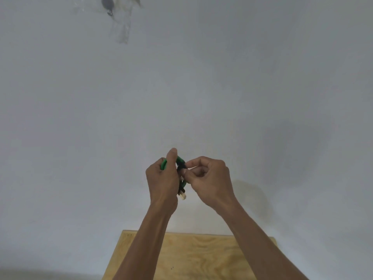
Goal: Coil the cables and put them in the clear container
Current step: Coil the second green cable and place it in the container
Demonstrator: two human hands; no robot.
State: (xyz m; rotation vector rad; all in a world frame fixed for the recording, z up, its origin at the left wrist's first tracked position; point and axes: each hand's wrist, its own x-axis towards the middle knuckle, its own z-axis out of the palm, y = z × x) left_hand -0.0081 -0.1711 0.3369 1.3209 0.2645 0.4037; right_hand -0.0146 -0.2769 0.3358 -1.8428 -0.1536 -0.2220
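So I had both hands up in front of me over the white tabletop [80,138]. My left hand [162,178] was curled around the green cable [180,159], thumb sticking up over the top of the little bundle, and my right hand [210,179] was pinching it from the other side with thumb and forefinger, the other fingers folded in. The cable was bunched up small between the two hands, with a black bit in the middle and a pale connector [182,196] poking out the bottom by my left palm. Way off at the far end of the tabletop sat the clear container [123,27], kind of hard to make out, with something dark [106,3] in it. Below my forearms there was a plywood board [201,257].
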